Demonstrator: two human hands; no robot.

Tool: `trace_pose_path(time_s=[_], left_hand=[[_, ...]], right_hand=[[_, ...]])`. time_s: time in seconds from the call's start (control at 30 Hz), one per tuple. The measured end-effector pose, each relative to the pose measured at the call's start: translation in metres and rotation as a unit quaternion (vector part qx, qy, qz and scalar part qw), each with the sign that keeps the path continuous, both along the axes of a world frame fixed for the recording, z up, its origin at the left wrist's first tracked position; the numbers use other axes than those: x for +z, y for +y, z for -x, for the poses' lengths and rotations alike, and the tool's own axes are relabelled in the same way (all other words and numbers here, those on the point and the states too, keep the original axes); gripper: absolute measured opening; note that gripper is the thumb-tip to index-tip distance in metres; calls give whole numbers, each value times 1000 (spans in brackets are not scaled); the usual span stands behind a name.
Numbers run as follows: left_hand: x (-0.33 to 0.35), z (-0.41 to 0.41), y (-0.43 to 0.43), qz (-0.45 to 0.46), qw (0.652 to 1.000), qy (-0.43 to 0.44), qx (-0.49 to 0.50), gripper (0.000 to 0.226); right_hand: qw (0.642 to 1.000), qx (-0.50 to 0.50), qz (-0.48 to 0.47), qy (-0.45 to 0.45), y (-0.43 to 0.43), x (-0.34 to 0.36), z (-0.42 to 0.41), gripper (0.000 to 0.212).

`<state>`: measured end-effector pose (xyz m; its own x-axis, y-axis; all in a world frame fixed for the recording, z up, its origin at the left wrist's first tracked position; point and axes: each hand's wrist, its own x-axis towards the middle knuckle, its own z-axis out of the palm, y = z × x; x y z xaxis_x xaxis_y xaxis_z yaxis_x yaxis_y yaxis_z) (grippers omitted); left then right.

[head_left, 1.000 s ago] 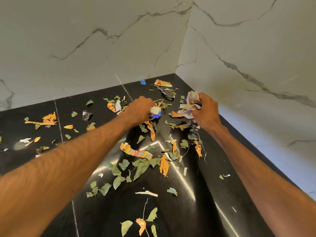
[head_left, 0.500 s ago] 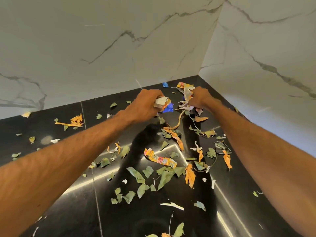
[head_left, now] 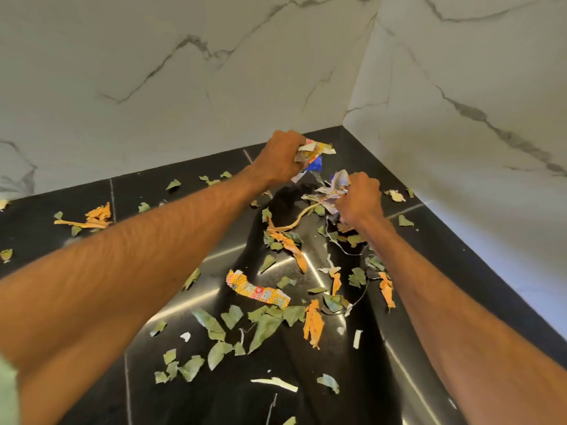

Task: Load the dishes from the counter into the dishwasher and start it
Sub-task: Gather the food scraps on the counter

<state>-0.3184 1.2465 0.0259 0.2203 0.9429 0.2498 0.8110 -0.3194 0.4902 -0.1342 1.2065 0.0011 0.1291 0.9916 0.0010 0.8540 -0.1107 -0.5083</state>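
Both my hands are out over a black stone counter [head_left: 429, 240] near its far corner. My left hand [head_left: 277, 159] is closed around a bunch of torn wrapper scraps [head_left: 313, 153], white, orange and blue. My right hand [head_left: 359, 199] is closed around another wad of wrapper scraps [head_left: 333, 188], with an orange strip [head_left: 294, 222] trailing from it down to the counter. Both hands are raised a little above the surface. No dishes and no dishwasher are in view.
Litter covers the counter: green leaf pieces [head_left: 264, 326], orange peel strips [head_left: 313, 322], a torn orange wrapper [head_left: 257, 291], white slivers [head_left: 274, 382]. More peel [head_left: 92, 217] lies at the left. White marble walls [head_left: 184, 87] close the back and right side.
Both hands have lifted off the counter with their scraps. The left hand has gathered a larger bunch, and the right hand has drawn back toward me.
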Motion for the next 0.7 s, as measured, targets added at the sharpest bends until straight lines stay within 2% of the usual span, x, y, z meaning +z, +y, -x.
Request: trace_pose_path(time_s=[0.07,0.13,0.23,0.33,0.47,0.57,0.7], left_hand=[[-3,-4,11,4,1000,-9,-3,25],[-3,-6,22,14,1000,-12,-4,44],[3,-6,34,73,997,25,13,81],[10,-13,46,113,991,76,1,96],[19,-27,70,151,976,158,-2,92],[25,-33,78,203,961,186,8,66],[24,-37,75,186,959,211,17,58]], right_hand=[[1000,-5,-8,14,-1,-2,1,33],[1000,-5,-19,22,1,-6,-1,32],[999,-3,-30,28,3,-11,-1,30],[999,-2,-31,30,8,-15,0,34],[999,-2,-20,25,14,-18,-2,38],[1000,-6,-18,22,15,-16,-3,37],[999,-9,-12,30,12,-14,-2,35]])
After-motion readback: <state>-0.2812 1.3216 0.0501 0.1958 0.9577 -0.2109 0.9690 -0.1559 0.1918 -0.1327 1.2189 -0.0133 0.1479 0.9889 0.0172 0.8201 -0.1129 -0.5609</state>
